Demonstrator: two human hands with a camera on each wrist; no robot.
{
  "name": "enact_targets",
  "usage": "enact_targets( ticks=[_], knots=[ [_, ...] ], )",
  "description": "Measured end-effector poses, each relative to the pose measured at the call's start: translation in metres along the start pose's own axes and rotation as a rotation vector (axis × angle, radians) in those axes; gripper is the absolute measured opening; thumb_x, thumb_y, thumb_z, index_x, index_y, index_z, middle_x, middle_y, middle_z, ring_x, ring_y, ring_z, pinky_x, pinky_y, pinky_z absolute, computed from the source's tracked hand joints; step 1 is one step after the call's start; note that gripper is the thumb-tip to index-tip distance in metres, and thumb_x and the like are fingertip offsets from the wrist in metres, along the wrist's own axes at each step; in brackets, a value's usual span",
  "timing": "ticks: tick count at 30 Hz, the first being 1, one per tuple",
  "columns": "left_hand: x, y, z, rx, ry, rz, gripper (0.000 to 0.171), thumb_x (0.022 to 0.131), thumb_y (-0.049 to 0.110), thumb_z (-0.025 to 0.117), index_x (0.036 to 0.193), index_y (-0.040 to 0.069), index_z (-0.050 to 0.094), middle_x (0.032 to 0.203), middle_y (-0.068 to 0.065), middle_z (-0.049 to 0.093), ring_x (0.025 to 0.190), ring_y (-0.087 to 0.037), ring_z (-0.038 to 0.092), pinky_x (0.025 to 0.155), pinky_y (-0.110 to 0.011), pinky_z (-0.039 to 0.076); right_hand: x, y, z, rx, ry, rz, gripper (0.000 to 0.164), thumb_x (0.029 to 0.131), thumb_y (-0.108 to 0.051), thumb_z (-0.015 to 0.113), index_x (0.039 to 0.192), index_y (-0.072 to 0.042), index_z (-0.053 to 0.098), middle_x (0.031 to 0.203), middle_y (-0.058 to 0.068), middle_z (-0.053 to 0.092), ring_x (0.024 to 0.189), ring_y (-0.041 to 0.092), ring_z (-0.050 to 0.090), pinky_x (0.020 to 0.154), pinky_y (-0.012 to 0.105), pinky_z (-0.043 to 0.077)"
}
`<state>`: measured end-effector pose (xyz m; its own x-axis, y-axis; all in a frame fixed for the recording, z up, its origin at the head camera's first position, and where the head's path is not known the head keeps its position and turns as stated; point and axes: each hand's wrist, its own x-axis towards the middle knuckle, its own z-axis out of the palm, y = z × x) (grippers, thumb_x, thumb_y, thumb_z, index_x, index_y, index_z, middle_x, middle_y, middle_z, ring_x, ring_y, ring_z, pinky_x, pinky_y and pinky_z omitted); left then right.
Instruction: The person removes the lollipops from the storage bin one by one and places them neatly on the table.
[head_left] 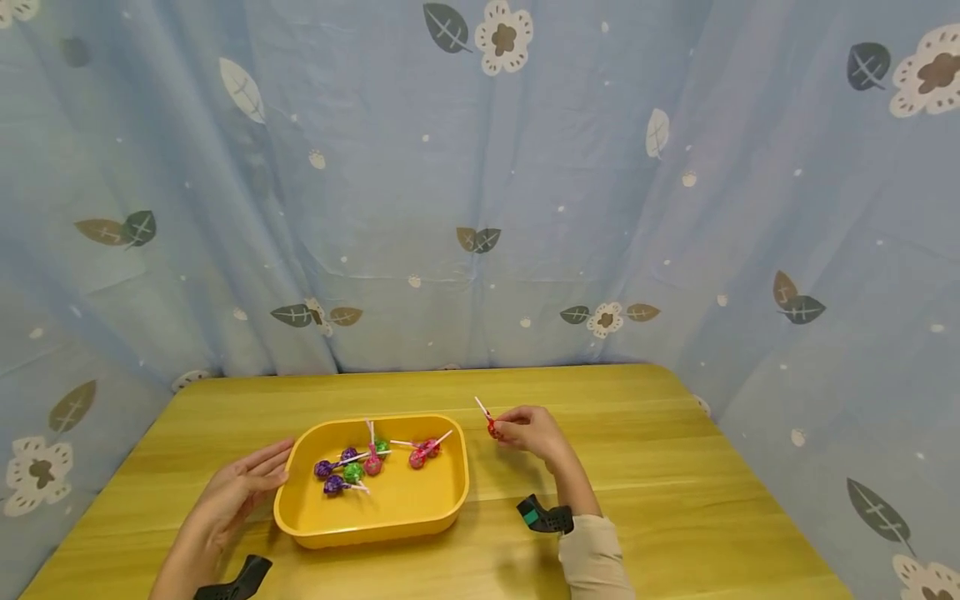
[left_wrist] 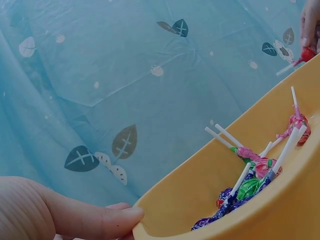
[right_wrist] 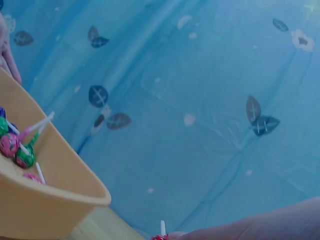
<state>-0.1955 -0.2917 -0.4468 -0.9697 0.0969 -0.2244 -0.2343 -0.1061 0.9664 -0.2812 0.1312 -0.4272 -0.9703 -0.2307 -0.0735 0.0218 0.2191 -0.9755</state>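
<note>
A yellow plastic tray (head_left: 375, 528) stands on the table with several wrapped lollipops inside. Purple lollipops (head_left: 333, 485) and green lollipops (head_left: 353, 472) lie in its left half, with a pink lollipop (head_left: 373, 464) beside them. More pink ones (head_left: 417, 458) lie toward the right wall. My left hand (head_left: 238, 492) rests against the tray's left side, fingers extended; in the left wrist view the thumb (left_wrist: 112, 220) touches the rim. To the right of the tray, my right hand (head_left: 531, 433) pinches a red lollipop (head_left: 492, 428) by its head, its white stick pointing up and left.
The wooden table (head_left: 675, 500) reaches back to a blue patterned curtain (head_left: 405, 183). Black straps (head_left: 546, 517) are worn on both wrists. A light sleeve (head_left: 592, 554) covers the right forearm.
</note>
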Motion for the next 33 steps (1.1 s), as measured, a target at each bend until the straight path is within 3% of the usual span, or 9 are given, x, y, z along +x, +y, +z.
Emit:
enact_targets(
  ticks=[5,8,16,33],
  knots=[
    [-0.001,0.0,0.0,-0.002,0.011,-0.002,0.074,0.093,0.001,0.061,0.151,-0.005,0.015,0.146,-0.012,0.031,0.1,0.006,0.059,0.095,-0.029,0.048,0.002,0.006,-0.003,0.014,0.051,0.061,0.022,0.093,-0.001,0.062,0.107,0.016,0.062,0.095,0.023,0.066,0.092,0.04,0.064,0.084,0.047,0.054],
    [-0.001,0.0,-0.001,-0.008,0.012,0.001,0.075,0.092,0.001,0.061,0.151,-0.005,0.015,0.145,-0.011,0.035,0.101,0.004,0.059,0.094,-0.03,0.048,0.008,0.017,-0.003,0.012,0.077,0.092,0.02,0.091,-0.002,0.065,0.104,0.014,0.064,0.093,0.019,0.066,0.086,0.034,0.066,0.08,0.043,0.056],
    [-0.001,0.0,-0.001,-0.018,0.01,0.006,0.075,0.092,0.002,0.062,0.151,-0.006,0.015,0.141,-0.005,0.045,0.101,0.003,0.06,0.092,-0.029,0.05,0.01,0.028,0.001,-0.035,0.08,0.119,0.02,0.091,-0.004,0.066,0.102,0.012,0.065,0.09,0.017,0.066,0.077,0.024,0.068,0.071,0.034,0.059],
    [-0.002,0.0,0.001,0.031,0.028,0.001,0.072,0.094,0.003,0.06,0.151,-0.005,0.017,0.148,-0.015,0.03,0.101,0.005,0.059,0.095,-0.03,0.048,0.013,0.037,0.007,-0.097,0.118,0.159,0.017,0.089,-0.004,0.068,0.098,0.011,0.067,0.083,0.014,0.065,0.067,0.018,0.066,0.064,0.032,0.059]
  ],
)
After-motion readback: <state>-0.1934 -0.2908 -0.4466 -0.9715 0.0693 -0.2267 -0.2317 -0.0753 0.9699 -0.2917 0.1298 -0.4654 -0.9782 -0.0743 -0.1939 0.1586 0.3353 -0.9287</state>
